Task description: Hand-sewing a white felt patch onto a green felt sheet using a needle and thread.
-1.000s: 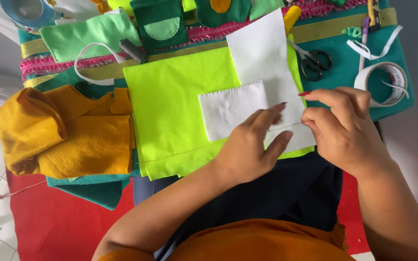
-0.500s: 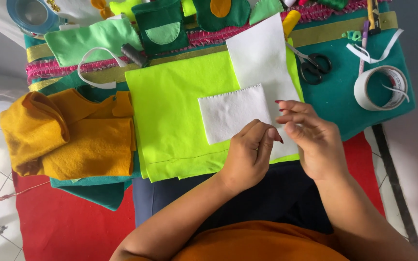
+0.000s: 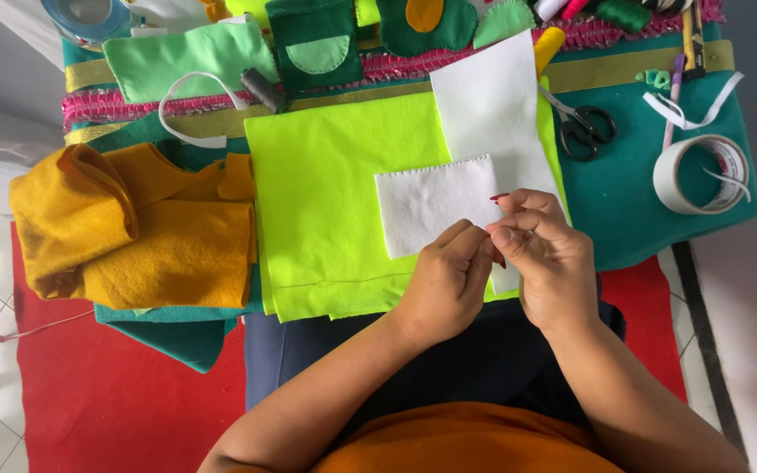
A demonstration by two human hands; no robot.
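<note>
The white felt patch (image 3: 435, 206) lies on our lime felt sheet (image 3: 326, 201), at 11 o'clock from our hands. Our right hand (image 3: 545, 258) has lifted off it, fingers now pinched together against our left hand (image 3: 444, 280), suggesting fine thread work; whether anything is gripped, we cannot tell.

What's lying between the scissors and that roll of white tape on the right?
Only bare teal felt: in the head view nothing sits between the scissors and the tape roll. A purple pen lies just above that gap.
</note>
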